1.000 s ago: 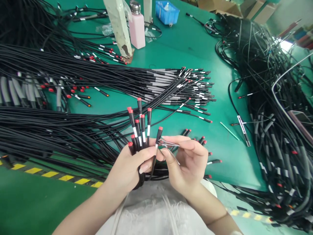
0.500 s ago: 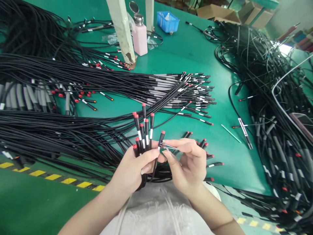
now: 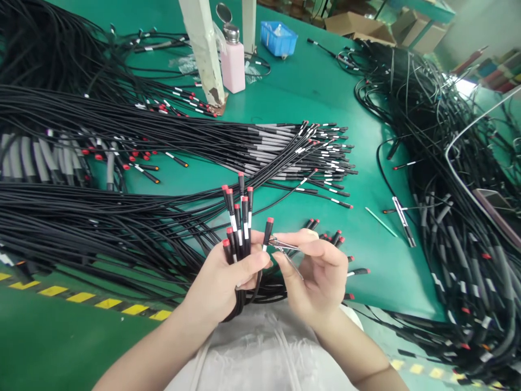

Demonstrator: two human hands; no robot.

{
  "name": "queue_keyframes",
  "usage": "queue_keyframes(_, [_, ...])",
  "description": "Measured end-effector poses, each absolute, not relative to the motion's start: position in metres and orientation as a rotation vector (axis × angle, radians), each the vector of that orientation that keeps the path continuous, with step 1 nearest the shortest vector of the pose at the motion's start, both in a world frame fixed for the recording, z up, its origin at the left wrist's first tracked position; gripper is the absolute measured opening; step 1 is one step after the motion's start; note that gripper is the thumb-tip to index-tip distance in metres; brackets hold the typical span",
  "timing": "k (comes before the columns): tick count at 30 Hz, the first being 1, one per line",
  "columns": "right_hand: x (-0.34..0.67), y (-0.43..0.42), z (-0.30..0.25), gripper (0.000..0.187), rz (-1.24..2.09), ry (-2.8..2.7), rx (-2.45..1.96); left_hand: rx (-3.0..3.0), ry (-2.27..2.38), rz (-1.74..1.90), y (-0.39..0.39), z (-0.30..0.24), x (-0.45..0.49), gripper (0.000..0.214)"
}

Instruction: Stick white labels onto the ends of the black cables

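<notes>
Black cables (image 3: 245, 220) fill the curled fingers of the left hand (image 3: 218, 278), while the right hand (image 3: 318, 274), pinching a silver tool (image 3: 287, 245), has apparently eased off 1 connector (image 3: 267, 232), seemingly pausing work.

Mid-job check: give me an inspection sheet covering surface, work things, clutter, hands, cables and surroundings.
Surface: green tabletop, partly covered.
Work things: red-tipped connectors; slim metal tool.
Clutter: pink bottle, lid raised; blue bin; pale green stick.
Hands: left hand grips the bunched connectors; right hand pinches the metal tool, its tip close to one connector.
Cables: black bundles left and right.
Surroundings: cardboard boxes; yellow-and-black striped tape.
</notes>
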State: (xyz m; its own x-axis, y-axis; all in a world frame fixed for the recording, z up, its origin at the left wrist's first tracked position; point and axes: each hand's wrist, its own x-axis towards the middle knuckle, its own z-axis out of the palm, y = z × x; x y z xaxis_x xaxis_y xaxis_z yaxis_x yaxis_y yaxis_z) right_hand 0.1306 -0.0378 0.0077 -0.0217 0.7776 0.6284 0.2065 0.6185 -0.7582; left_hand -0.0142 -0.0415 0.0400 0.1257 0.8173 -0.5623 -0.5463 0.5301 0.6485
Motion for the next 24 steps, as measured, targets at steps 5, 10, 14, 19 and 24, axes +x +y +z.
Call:
queue_keyframes(5, [0.131, -0.039, 0.008, 0.032, 0.506, -1.619, -0.882, 0.306, 1.033, 0.998, -0.043, 0.039, -0.016, 0.036])
queue_keyframes(10, [0.130, -0.040, 0.005, 0.032, 0.508, -1.629, -0.877, 0.299, 0.999, 0.998, -0.043, 0.037, -0.018, 0.038])
queue_keyframes(14, [0.130, -0.042, 0.005, 0.029, 0.494, -1.655, -0.934, 0.293, 1.010, 1.002, -0.042, 0.036, -0.020, 0.040])
queue_keyframes(19, [0.134, -0.040, 0.010, 0.024, 0.445, -1.732, -0.969, 0.298, 1.014, 0.997, -0.047, 0.033, -0.017, 0.038])
queue_keyframes(24, [0.143, -0.037, 0.013, 0.029, 0.659, -1.613, -1.009, 0.289, 0.941, 1.123, -0.048, 0.027, -0.014, 0.027])
